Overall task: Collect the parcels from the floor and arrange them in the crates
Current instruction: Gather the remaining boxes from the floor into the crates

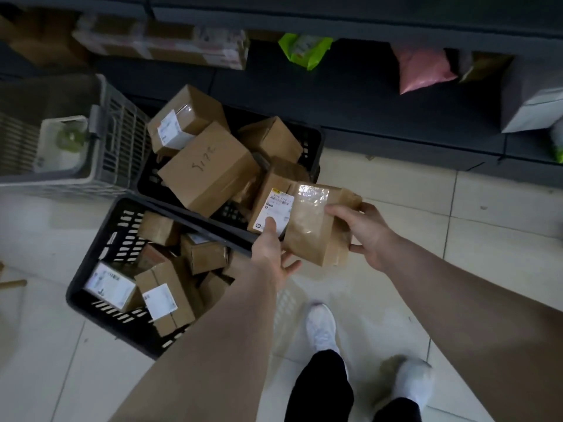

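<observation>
I hold a brown cardboard parcel (pixel 316 223) with shiny tape on top over the right corner of the far black crate (pixel 313 141). My right hand (pixel 362 233) grips its right side. My left hand (pixel 274 248) touches its left edge, with the thumb on the white label of a box (pixel 271 205) inside that crate. The far crate is piled high with brown boxes, one marked in pen (pixel 210 169). The near black crate (pixel 100 239) holds several smaller labelled boxes.
A grey slatted crate (pixel 122 132) with a white container stands at the left. Dark shelving (pixel 365 86) along the top holds boxes, a green bag and a pink bag. Pale floor tiles lie below, with my white shoes (pixel 323 327) on them.
</observation>
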`<move>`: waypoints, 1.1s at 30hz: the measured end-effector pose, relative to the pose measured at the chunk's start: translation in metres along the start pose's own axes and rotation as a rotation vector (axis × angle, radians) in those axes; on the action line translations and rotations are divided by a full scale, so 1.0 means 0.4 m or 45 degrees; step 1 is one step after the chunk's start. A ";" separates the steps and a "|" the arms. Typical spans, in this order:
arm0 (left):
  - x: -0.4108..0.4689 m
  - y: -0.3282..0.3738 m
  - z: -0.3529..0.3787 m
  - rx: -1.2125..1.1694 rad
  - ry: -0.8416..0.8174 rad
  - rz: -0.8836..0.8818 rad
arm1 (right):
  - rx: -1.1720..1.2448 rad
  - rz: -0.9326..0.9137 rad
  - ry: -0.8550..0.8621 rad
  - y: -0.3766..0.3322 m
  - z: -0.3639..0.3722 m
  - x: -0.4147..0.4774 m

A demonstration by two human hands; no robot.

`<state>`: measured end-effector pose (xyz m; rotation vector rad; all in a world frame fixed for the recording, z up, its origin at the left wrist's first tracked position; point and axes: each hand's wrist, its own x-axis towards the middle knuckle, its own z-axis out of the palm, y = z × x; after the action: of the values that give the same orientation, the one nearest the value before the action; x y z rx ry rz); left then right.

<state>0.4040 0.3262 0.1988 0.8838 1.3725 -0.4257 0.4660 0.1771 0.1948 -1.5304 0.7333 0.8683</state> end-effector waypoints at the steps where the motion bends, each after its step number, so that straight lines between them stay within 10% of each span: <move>1: -0.006 -0.005 -0.006 0.032 -0.004 0.000 | -0.008 0.018 -0.041 0.005 0.001 -0.005; 9: -0.101 -0.071 -0.144 0.313 -0.207 0.030 | 0.117 0.081 -0.427 0.080 -0.002 -0.082; 14: -0.171 -0.139 -0.240 0.113 -0.338 -0.066 | -0.486 -0.142 -0.739 0.146 0.028 -0.182; 17: -0.225 -0.201 -0.272 0.071 -0.076 0.076 | -0.416 -0.010 -0.988 0.179 0.053 -0.233; 24: -0.289 -0.303 -0.368 -0.179 -0.064 0.441 | -0.080 0.155 -0.723 0.243 0.124 -0.276; 29: -0.264 -0.324 -0.362 -0.055 -0.095 0.238 | -0.315 0.099 -0.896 0.273 0.261 -0.348; 33: -0.202 -0.327 -0.424 -0.244 0.162 0.132 | -0.384 0.103 -0.616 0.301 0.356 -0.353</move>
<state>0.1814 0.3536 0.2455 0.8301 1.4498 -0.1572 0.2728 0.2994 0.2438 -1.4704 0.3199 1.3963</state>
